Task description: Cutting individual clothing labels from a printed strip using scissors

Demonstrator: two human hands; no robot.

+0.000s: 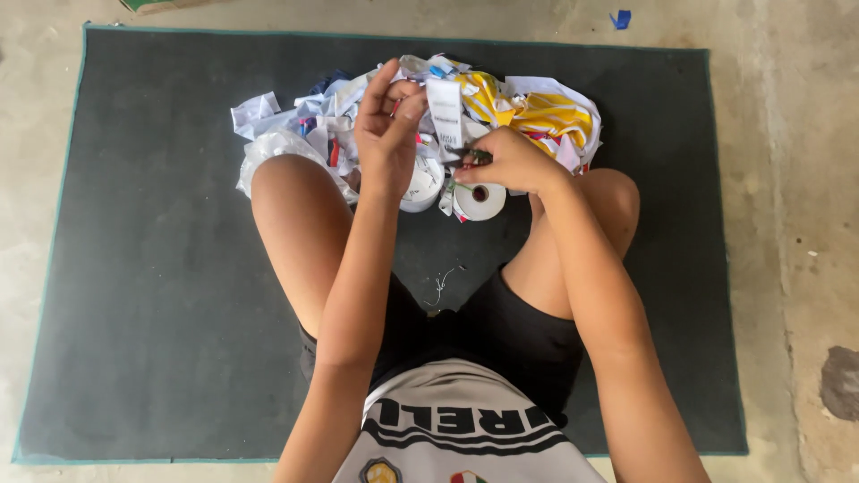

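The shirt (456, 420), white with black banding, lay nearest the lens, with black shorts (501, 335) below it; the person sat on the floor, knees apart. Under them a dark mat (161, 268) with a teal edge covered most of the concrete floor (796, 224). At the mat's far side sat a heap of cloth scraps (528, 112), white, yellow-striped and blue. Two white tape rolls (480, 199) rested just in front of the heap, between the knees. The left hand (386, 134) was raised, thumb and fingers pinched on the top of a white label strip (445, 112), which hung upright. The right hand (512, 161) was closed round a small dark tool (479, 157), seemingly snips, its tip at the strip's lower end; whether the blades touched could not be told. A loose thread (441, 286) lay on the mat near the shorts. A blue fleck (620, 18) lay on the floor beyond.

Judgement: a clean cut would want the strip held taut and the tool square across it, clear of the left fingers.
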